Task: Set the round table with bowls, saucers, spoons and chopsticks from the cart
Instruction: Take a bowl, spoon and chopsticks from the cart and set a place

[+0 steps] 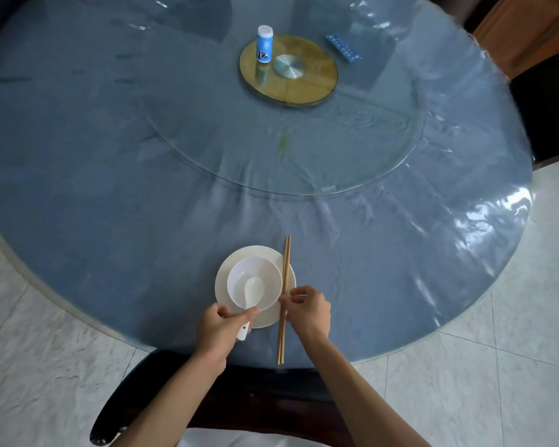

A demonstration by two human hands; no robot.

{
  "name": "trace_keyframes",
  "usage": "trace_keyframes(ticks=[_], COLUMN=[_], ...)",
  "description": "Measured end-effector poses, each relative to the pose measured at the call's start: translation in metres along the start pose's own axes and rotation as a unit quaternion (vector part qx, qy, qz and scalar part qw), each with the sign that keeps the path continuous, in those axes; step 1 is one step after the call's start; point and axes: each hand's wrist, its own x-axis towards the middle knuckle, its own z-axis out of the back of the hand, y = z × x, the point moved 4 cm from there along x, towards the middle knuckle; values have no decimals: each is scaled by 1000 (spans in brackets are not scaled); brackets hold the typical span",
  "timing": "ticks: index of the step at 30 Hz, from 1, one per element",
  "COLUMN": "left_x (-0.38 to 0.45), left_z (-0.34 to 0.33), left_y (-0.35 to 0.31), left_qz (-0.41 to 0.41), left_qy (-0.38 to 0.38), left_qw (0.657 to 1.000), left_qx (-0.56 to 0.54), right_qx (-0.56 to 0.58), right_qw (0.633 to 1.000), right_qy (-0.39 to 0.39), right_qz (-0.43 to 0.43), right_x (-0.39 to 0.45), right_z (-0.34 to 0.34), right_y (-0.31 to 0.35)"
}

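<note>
On the round cream saucer (255,321) at the blue desk's (110,188) near edge, we are gripping the white ceramic spoon's (251,295) slippery handle with our left hand (218,330), its scoop inside the white bowl (255,282); just right of the saucer, our right hand (309,309) is pinching the stiff, light wooden chopsticks (284,298) mid-length.

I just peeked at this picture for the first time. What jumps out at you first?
First, the two hands at the near edge: the left hand holds the white ceramic spoon whose scoop rests in the white round bowl on the cream round saucer, while the right hand pinches the pair of wooden chopsticks lying across the saucer's right rim. Farther off, a blue-and-white bottle stands on the golden round turntable at the middle.
</note>
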Motion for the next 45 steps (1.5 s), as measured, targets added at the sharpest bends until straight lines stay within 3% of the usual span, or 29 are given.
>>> trace_keyframes(ticks=[8,16,26,38,42,45], left_x=[2,-4,-12,-9,-29,-53], left_z=[1,7,3,27,68,109], left_y=[-6,-1,2,-13,-29,-33], left_qz=[47,85,71,-18,-148,-250], left_qy=[13,95,115,73,21,-46], left_qw=[997,990,986,997,985,950], left_qx=[-59,-53,-102,-21,90,181], right_qx=[39,90,144,107,17,-65], right_qw=[999,995,987,992,985,948], right_qy=[3,34,58,43,-6,-8], right_qz=[19,35,53,54,173,311], right_x=[-5,-11,-31,-39,-58,-80], right_z=[4,15,6,10,21,19], right_y=[-3,-17,-8,10,35,69])
